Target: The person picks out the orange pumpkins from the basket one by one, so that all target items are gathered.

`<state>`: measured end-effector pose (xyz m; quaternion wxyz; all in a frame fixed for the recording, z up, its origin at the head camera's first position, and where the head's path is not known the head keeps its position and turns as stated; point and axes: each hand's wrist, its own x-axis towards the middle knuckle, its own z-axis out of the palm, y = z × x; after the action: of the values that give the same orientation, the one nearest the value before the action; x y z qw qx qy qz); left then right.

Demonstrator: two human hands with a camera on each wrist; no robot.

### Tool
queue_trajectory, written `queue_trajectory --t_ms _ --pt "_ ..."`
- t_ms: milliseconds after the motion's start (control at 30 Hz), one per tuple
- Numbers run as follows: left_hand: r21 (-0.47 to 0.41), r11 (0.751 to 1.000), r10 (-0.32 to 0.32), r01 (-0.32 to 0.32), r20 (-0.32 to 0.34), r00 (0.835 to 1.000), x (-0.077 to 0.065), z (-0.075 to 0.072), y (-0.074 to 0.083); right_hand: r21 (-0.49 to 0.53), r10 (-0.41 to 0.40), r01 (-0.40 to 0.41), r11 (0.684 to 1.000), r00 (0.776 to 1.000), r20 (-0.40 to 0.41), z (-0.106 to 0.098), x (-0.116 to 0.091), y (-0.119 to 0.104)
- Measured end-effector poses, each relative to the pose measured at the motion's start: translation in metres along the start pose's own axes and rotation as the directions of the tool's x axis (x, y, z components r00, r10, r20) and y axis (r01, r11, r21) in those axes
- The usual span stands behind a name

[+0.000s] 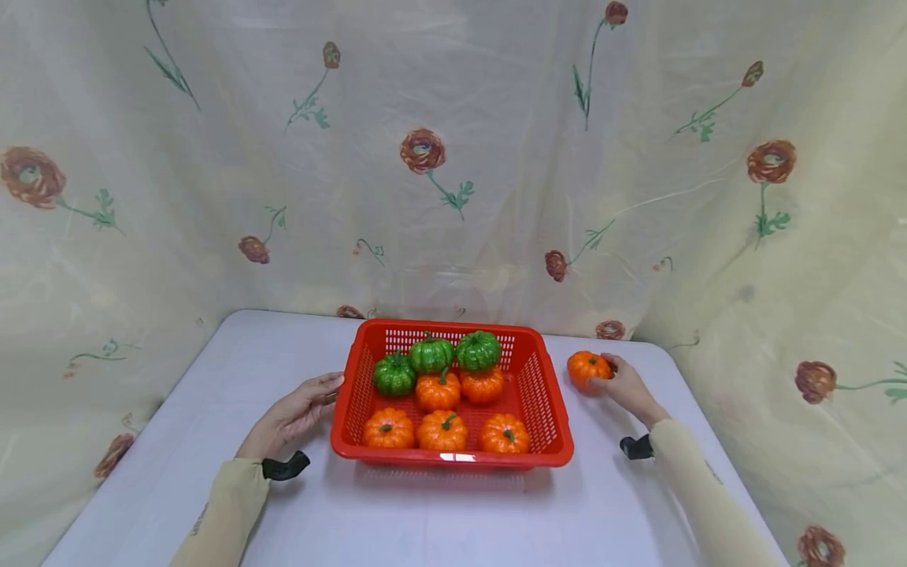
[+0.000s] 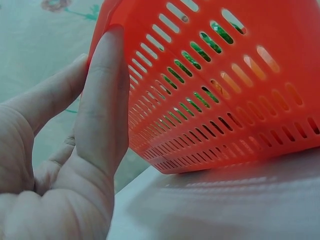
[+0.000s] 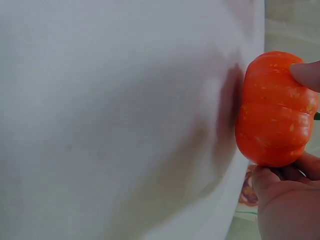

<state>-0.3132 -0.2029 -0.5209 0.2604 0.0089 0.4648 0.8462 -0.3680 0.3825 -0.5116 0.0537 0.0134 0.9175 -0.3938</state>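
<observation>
A red plastic basket (image 1: 453, 459) with slotted walls sits mid-table, holding three green pumpkins (image 1: 431, 355) and several small orange pumpkins (image 1: 442, 431). My left hand (image 1: 301, 413) is at the basket's left side, its fairly straight fingers touching the outside of the rim (image 2: 107, 30). To the right of the basket, my right hand (image 1: 627, 389) grips another orange pumpkin (image 1: 586, 368) from its right side. In the right wrist view, the thumb lies on one side of this pumpkin (image 3: 275, 115) and the fingers on the opposite side, with its green stem at the image edge.
The white table (image 1: 453, 528) is bordered by a pale curtain with a flower print (image 1: 482, 236) at the back and both sides. Black straps with camera mounts (image 1: 283, 466) stick out from both wrists. The table's right edge runs near the right arm.
</observation>
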Motion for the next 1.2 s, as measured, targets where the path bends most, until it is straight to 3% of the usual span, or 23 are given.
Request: queue_trajectory --t_ms 700,1200 --pt "0.012 1.0 -0.006 0.007 -0.025 1.0 -0.001 0.001 0.001 0.064 0.088 -0.09 0.994 0.996 0.026 0.003 -0.007 0.004" --pt "0.008 1.0 0.008 -0.008 0.026 1.0 0.001 -0.002 0.0 0.039 0.052 -0.053 0.998 0.998 0.026 -0.012 -0.017 0.003"
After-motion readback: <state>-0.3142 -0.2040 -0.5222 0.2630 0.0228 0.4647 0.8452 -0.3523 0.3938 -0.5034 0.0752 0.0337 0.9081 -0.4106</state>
